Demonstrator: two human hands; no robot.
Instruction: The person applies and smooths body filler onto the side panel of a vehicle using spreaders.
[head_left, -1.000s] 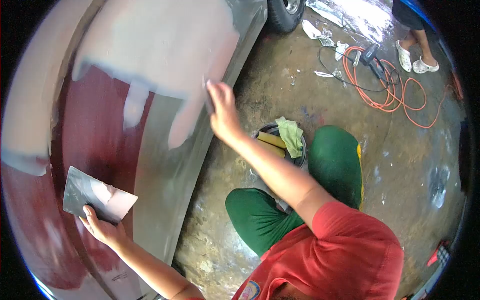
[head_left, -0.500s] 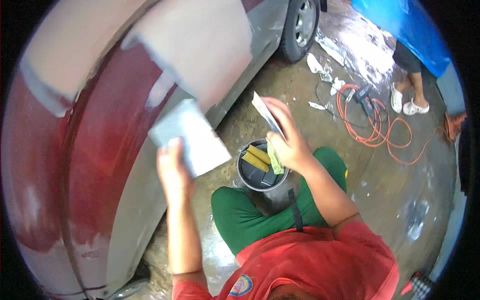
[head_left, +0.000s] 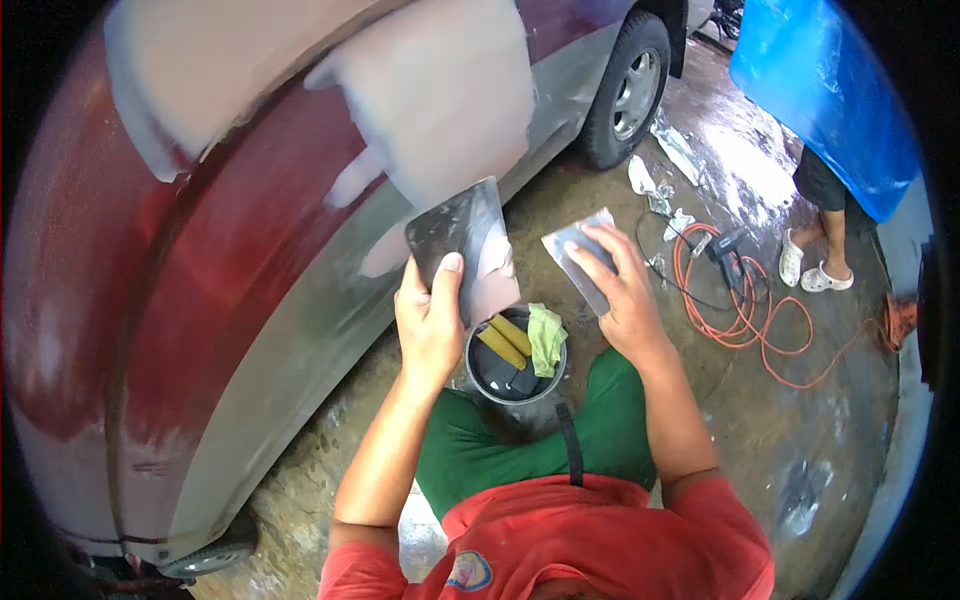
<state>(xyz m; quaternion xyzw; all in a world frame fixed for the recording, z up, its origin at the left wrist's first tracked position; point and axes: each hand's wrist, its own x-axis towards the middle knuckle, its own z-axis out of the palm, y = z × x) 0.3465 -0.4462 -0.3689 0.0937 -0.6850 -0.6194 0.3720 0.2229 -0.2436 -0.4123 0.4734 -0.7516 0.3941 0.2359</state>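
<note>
My left hand [head_left: 432, 318] grips a dark flat plate [head_left: 452, 228], its thumb on top; pinkish putty [head_left: 492, 282] covers the plate's right part. To the right, my right hand [head_left: 622, 290] holds a thin grey spreader [head_left: 583, 268] with pale residue along its far edge. The plate and spreader are apart, in front of the car's side panel. Pale filler [head_left: 440, 95] covers a broad patch of the maroon and grey car body [head_left: 270, 290]. Below the hands, a round basin [head_left: 516, 400] holds yellow tubes, dark blocks and a green cloth [head_left: 546, 338].
A car wheel [head_left: 630, 92] is at the upper middle. Orange hose [head_left: 690, 310] and a power tool [head_left: 730, 262] lie on the wet floor at right. Another person's legs in white clogs [head_left: 826, 278] stand by a blue sheet [head_left: 830, 90]. Plastic scraps lie near the wheel.
Both hands have left the car panel and come together over the basin. The plate has turned, now showing its putty side. The view has shifted, showing more of the wheel and blue sheet.
</note>
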